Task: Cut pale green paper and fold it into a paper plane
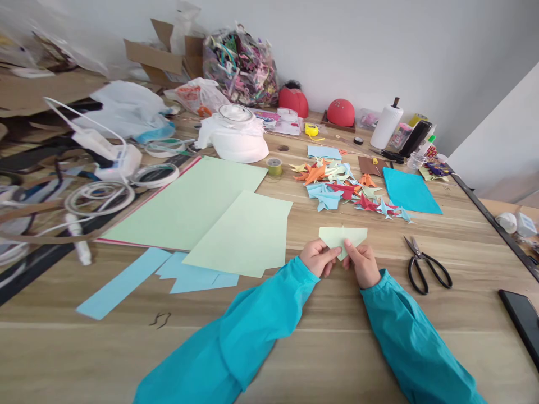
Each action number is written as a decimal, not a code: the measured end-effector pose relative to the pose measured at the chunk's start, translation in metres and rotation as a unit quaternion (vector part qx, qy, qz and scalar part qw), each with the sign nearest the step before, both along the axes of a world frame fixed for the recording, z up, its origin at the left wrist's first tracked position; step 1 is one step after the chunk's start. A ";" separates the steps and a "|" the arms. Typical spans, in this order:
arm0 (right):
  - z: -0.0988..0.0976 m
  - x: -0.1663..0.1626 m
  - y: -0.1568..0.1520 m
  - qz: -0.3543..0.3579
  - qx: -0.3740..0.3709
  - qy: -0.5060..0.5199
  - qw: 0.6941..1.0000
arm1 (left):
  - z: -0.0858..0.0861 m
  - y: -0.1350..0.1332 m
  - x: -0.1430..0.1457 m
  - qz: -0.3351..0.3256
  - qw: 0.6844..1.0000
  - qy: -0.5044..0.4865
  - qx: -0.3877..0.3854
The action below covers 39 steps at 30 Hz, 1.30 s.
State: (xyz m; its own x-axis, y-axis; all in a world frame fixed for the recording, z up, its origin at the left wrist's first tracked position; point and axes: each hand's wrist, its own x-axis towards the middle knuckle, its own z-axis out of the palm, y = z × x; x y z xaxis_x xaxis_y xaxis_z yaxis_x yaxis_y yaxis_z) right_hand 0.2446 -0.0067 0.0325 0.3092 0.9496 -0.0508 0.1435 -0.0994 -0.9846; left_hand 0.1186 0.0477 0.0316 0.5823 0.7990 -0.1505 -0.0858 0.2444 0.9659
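Both my hands, in teal sleeves, pinch a small folded piece of pale green paper [342,235] just above the wooden table [295,348]. My left hand [318,258] grips its lower left edge with fingers curled. My right hand [362,264] holds the lower point between thumb and fingers. The paper's folded top spreads out flat beyond my fingers.
Black scissors [425,265] lie right of my hands. Large pale green sheets [202,207] and light blue strips [126,283] lie to the left. A pile of coloured origami figures [341,188] and a teal sheet [410,191] sit further back. A phone [524,320] rests at the right edge. Clutter fills the left.
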 end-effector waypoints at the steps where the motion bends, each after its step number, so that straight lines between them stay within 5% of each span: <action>1: 0.000 0.000 0.000 -0.001 0.000 -0.002 1.000 | 0.001 0.000 -0.001 -0.005 1.000 0.007 -0.006; 12: -0.001 -0.001 0.001 -0.027 0.039 -0.009 0.999 | 0.004 -0.001 0.000 -0.008 1.000 0.003 0.023; 22: 0.004 -0.007 -0.002 -0.030 0.034 0.083 0.996 | 0.005 -0.002 -0.001 -0.107 0.994 -0.008 0.019; 39: 0.001 -0.009 -0.003 -0.014 0.002 0.088 0.996 | 0.006 0.002 -0.004 -0.062 0.997 -0.018 -0.040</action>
State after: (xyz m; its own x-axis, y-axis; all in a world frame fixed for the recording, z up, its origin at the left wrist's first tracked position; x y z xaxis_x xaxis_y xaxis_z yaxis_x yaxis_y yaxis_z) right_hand 0.2360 -0.0101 0.0331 0.3213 0.9414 -0.1022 -0.0337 -0.0965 -0.9948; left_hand 0.1141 0.0501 0.0374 0.6816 0.7073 -0.1875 -0.0847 0.3308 0.9399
